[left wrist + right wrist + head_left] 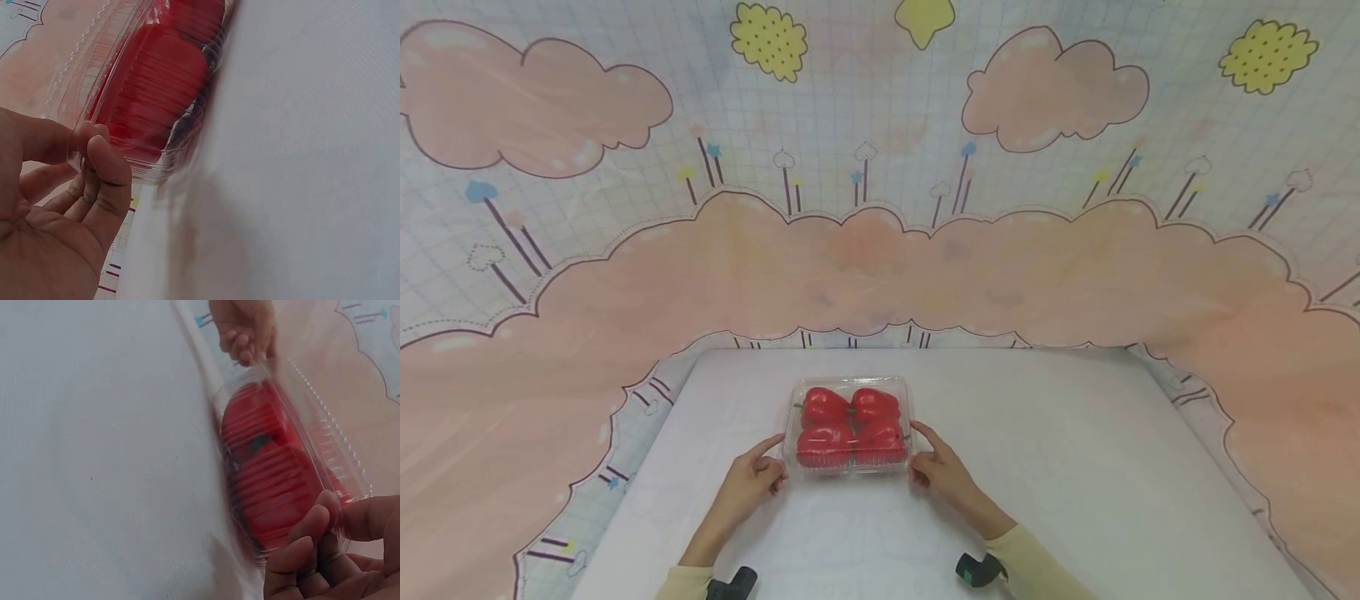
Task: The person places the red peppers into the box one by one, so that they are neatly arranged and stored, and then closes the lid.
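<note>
A clear plastic clamshell box (853, 381), its lid closed, holds several red bell peppers (877, 406) with green stems. My left hand (751, 482) is at the box's left side. In the left wrist view, its thumb and fingertips (107, 159) pinch the rim near a corner. At the opposite side is my right hand (949, 479), index finger stretched along the edge and the other fingers bent. The right wrist view shows its fingertips (310, 525) gripping the rim. Whether the box's underside touches the table cannot be told.
The box is over a white-covered table (1045, 442), left of its middle. Behind and around it hangs a cloth (865, 275) printed with pink clouds. Dark wrist devices (981, 570) sit by both cream sleeves (1037, 562).
</note>
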The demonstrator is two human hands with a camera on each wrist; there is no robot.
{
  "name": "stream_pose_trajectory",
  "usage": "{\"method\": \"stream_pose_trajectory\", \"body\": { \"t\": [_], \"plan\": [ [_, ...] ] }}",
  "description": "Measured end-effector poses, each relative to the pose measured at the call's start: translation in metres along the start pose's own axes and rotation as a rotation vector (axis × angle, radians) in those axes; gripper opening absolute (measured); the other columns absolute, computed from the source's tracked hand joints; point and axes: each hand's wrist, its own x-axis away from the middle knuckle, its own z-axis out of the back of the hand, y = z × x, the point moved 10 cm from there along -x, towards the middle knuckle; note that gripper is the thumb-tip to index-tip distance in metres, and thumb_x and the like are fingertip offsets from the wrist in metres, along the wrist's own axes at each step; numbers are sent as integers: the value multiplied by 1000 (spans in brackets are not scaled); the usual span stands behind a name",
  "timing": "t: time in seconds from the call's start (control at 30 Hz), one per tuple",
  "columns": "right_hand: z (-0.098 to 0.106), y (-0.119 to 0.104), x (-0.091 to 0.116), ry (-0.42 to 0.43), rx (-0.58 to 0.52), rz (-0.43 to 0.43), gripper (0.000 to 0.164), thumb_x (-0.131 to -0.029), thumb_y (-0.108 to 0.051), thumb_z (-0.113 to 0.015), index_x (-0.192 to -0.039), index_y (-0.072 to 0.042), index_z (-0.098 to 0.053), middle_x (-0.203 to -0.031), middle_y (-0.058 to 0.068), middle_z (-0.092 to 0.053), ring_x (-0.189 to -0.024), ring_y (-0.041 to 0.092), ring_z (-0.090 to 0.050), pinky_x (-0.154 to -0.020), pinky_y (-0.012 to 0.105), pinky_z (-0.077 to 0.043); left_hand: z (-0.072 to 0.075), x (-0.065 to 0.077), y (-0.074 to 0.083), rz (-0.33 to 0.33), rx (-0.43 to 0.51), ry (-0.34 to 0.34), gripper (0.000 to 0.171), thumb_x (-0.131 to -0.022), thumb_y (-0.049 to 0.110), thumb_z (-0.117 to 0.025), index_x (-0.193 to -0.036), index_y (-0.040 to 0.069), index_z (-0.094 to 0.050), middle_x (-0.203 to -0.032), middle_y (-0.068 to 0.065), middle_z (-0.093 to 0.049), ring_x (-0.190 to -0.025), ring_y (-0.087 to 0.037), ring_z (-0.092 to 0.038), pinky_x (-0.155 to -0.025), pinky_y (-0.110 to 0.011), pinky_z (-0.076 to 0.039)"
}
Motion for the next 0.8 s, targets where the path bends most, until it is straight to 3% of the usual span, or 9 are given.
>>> {"method": "stream_pose_trajectory", "body": {
  "t": [0.57, 0.8],
  "plan": [
    [-3, -1, 3, 13, -94, -3, 61, -96, -6, -51, -153, -11, -30, -71, 1, -55, -65, 11, -49, -58, 19, -44, 1, -1, -1, 7, -4, 67, 49, -93, 0, -53, -142, 4, -48, -81, -15, -68, -62, -10, -57, -55, -21, -52],
    [-3, 4, 0, 16, -21, -8, 61, -96, -10, -51, -153, -15, -30, -74, 3, -60, -64, 10, -52, -59, 21, -46, 3, 0, -2, 21, -8, 107, 47, -96, 4, -52, -143, 6, -49, -85, -16, -69, -65, -12, -58, -56, -21, -53]
  ]
}}
